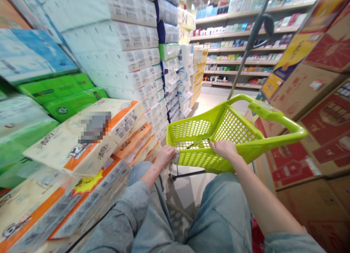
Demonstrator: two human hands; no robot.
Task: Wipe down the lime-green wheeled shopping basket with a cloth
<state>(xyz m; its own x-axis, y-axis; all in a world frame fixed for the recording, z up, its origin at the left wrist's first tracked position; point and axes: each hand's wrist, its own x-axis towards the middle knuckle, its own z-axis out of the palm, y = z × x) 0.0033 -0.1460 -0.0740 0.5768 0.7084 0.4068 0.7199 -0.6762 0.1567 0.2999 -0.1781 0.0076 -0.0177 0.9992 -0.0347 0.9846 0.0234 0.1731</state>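
A lime-green plastic shopping cart with perforated basket walls stands in front of my knees. My right hand is closed over the upper rim of its near side, fingers reaching inside the basket. At the basket's left corner, my left hand is closed on a small whitish, crumpled-looking piece, which lies against the green plastic. What exactly this piece is, I cannot make out. The cart's curved handle points to the right, and no hand is on it.
Stacked tissue packs rise on the left, with a cream and orange pack close by my left arm. Printed cardboard boxes line the right side. A slanted dark pole stands behind the cart. Stocked shelves fill the far end.
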